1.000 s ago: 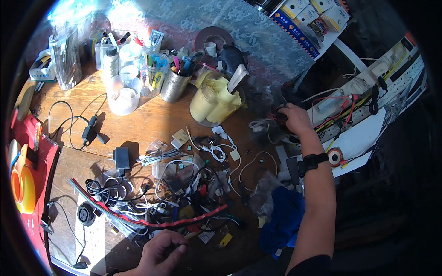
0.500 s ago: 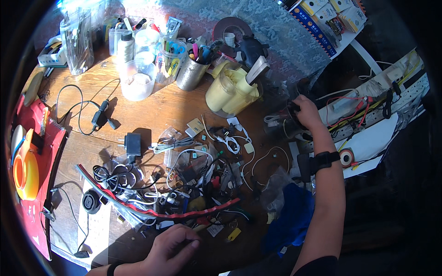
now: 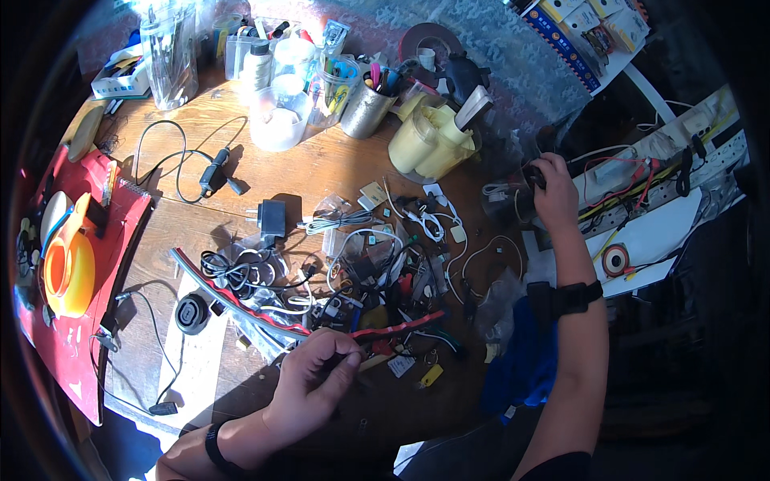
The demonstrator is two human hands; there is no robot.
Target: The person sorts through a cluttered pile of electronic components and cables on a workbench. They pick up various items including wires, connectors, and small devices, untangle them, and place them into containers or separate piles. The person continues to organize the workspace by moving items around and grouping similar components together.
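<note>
My left hand (image 3: 311, 385) is closed, thumb and fingertips pinched together, at the near edge of a pile of small parts. Whatever it may hold is hidden by the fingers. It overlaps a long red-and-black strip (image 3: 228, 298) curving across the pile. My right hand (image 3: 555, 196) reaches to the far right, its fingers wrapped round a small dark object (image 3: 532, 175) whose kind I cannot make out. Beside and below that hand is a clear container (image 3: 501, 200) with a pale cable in it. Cables and key tags, including a yellow tag (image 3: 431, 376), lie among the pile.
A black power adapter (image 3: 272, 217) and a round black cap (image 3: 192, 313) lie left of the pile. Behind stand a metal pen cup (image 3: 366, 112), a clear tub (image 3: 277, 128) and a yellowish container (image 3: 425, 148). A red tray (image 3: 76, 353) holds an orange tape dispenser (image 3: 68, 272).
The whole view has shifted, with the table sliding right and up. My left hand has moved forward to the strip. My right hand stays by the clear container, still gripping the dark object.
</note>
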